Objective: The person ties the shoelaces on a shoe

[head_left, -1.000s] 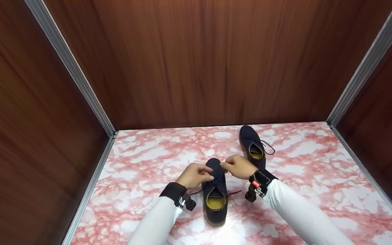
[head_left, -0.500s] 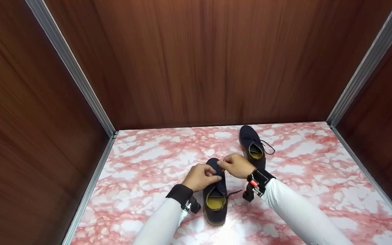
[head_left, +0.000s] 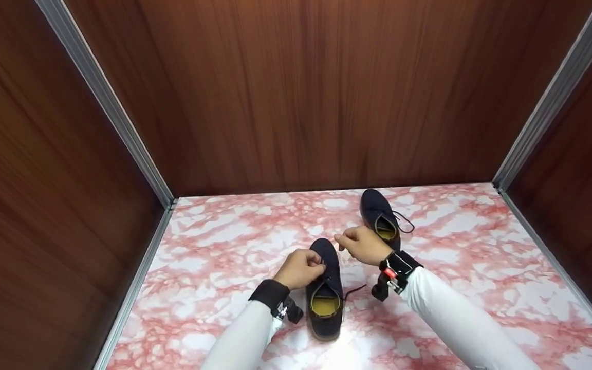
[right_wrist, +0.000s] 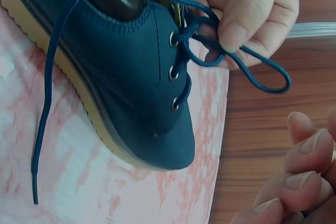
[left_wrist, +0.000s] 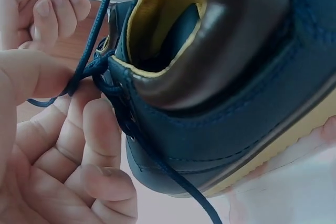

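Observation:
A dark navy lace-up shoe (head_left: 326,326) with a yellow lining stands on the marbled surface, toe pointing away. Over its lacing is my left hand (head_left: 298,270). In the right wrist view that left hand (right_wrist: 262,11) pinches the blue shoelace (right_wrist: 273,80) between thumb and fingers, close to the eyelets, with a loop sticking out beyond them. One loose lace end hangs down the shoe's side. My right hand (head_left: 365,245) hovers just right of the toe, apart from the lace. Its fingers (right_wrist: 299,187) are loosely bent, with nothing visible between them.
A second navy shoe (head_left: 373,203) stands farther back to the right, its lace out to one side; my right hand partly covers its heel. Brown wood-grain panels (head_left: 296,103) with metal edging enclose the red-and-white surface (head_left: 214,257) at the back and sides.
My left hand has shifted right onto the shoe's lacing. The right hand came in toward the shoe, then drew back up and to the right. Both shoes stay in place.

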`<state>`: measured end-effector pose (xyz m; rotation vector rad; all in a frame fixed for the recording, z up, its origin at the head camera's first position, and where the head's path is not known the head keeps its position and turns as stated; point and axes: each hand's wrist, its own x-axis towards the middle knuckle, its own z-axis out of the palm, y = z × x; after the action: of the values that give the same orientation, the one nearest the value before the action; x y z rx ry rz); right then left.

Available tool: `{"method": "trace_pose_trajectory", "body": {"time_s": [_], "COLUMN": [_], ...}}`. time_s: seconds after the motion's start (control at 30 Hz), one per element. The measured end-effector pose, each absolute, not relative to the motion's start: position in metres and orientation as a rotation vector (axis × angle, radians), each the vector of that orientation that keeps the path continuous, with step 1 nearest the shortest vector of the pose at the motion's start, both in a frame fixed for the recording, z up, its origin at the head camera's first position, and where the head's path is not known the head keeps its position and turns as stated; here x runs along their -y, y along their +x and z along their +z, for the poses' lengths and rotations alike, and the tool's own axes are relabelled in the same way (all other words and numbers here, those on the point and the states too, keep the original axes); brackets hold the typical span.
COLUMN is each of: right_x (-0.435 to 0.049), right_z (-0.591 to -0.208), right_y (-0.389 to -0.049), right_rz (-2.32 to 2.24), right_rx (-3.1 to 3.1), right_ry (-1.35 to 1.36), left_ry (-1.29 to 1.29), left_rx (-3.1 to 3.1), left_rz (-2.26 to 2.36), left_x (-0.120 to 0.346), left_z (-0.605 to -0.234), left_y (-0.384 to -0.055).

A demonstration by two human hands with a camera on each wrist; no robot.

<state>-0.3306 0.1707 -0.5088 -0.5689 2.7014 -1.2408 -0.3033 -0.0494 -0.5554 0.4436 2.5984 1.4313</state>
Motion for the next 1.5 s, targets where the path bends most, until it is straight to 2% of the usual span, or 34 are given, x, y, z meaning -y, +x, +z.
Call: {"method": "trace_pose_trajectory", "body": {"time_s": [0.3, 0.77, 1.03, 1.5], "right_x": [-0.178, -0.168, -0.162, -0.179], "right_z": [-0.522, -0.557, -0.559, -0.556], "right_y": [-0.326, -0.292, -0.287, -0.291], "right_rz": [-1.240, -1.158, -1.149, -1.153], "right_rx": [-2.700, -2.580, -2.614, -2.551], "right_ry": [-0.610, -0.835, -0.884, -0.854], "left_ry": [0.449, 0.396, 0.384, 0.390], "left_rx": [-2.470, -2.425, -2.392, -2.360], "left_rz": [1.540, 1.584, 1.647, 1.745], "left_x": [0.052, 0.054, 0.056, 0.059], "left_z": [-0.556, -0.558, -0.562, -0.568], "left_y": [-0.301, -0.300, -0.299, -0.296]}}
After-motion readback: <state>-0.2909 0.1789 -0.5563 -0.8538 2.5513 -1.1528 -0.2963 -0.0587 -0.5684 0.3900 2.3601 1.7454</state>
